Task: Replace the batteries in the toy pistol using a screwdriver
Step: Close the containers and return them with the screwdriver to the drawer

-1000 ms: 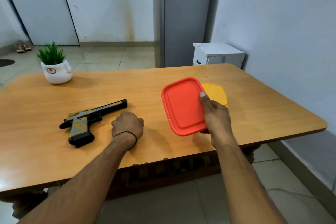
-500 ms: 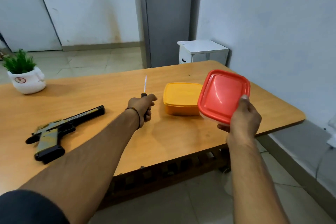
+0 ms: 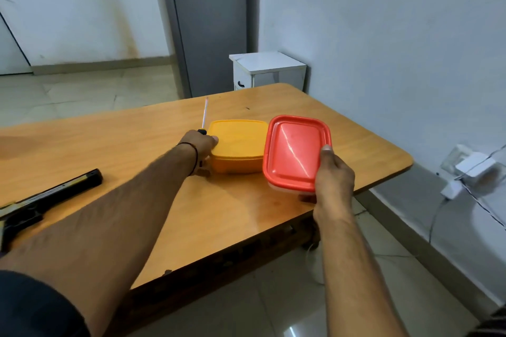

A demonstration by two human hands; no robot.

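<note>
My left hand (image 3: 202,146) grips a screwdriver (image 3: 204,115) whose thin shaft points away from me, and its thumb touches the left side of a yellow lidded box (image 3: 238,145) on the wooden table (image 3: 109,142). My right hand (image 3: 332,175) holds a box with a red lid (image 3: 295,152), tilted, just right of the yellow one near the table's front edge. The toy pistol (image 3: 46,200), black and tan, lies on the table at the far left, partly cut off by the frame.
A small white cabinet (image 3: 267,70) stands behind the table beside a grey fridge (image 3: 210,22). A white wall runs along the right, with a plug and cables (image 3: 465,172) low on it. Tiled floor lies around the table.
My view turned right. My left hand, holding the screwdriver, moved to the yellow box and touches it. My right hand brought the red-lidded box down beside the yellow one.
</note>
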